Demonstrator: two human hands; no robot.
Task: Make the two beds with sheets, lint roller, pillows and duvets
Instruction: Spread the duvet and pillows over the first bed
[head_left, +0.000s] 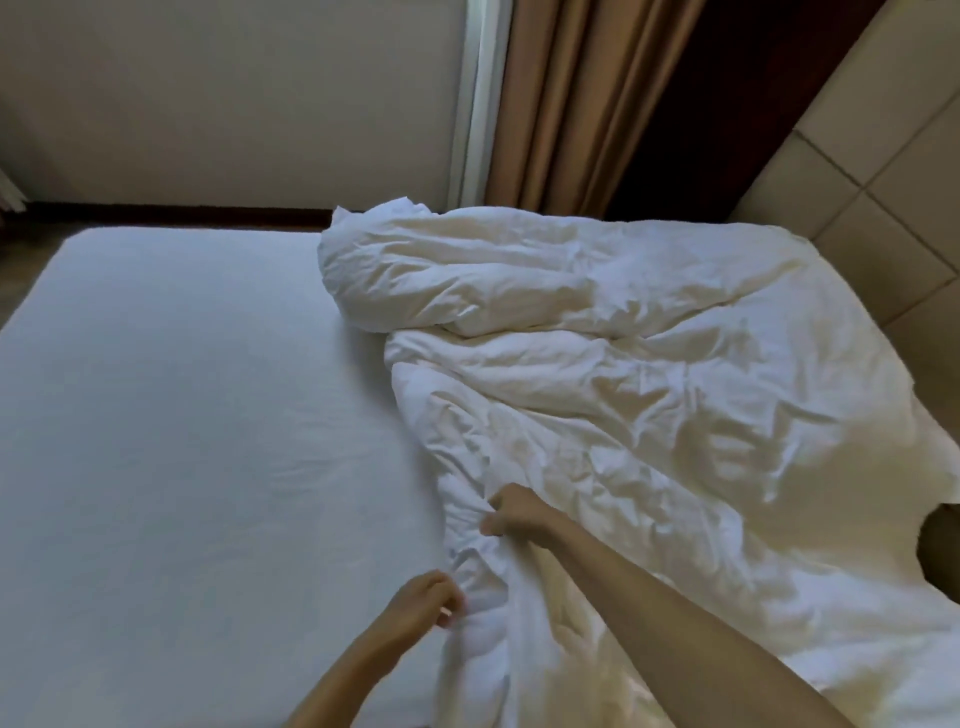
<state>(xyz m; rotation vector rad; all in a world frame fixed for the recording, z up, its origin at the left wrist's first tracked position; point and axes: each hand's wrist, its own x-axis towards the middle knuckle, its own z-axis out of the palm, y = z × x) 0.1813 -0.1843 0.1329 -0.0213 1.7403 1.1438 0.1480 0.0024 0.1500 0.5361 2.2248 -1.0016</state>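
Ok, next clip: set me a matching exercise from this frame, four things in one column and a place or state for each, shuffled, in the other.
Things:
1. duvet
2. sheet
3. curtain
4. right hand

Places or states:
a. hangs tan at the back of the view
b. lies smooth and flat, left in the view
c. grips a fold of white fabric, farther up than the left hand
d. lies crumpled and bunched, right in the view

Pairs: 1-d, 2-b, 3-a, 4-c.
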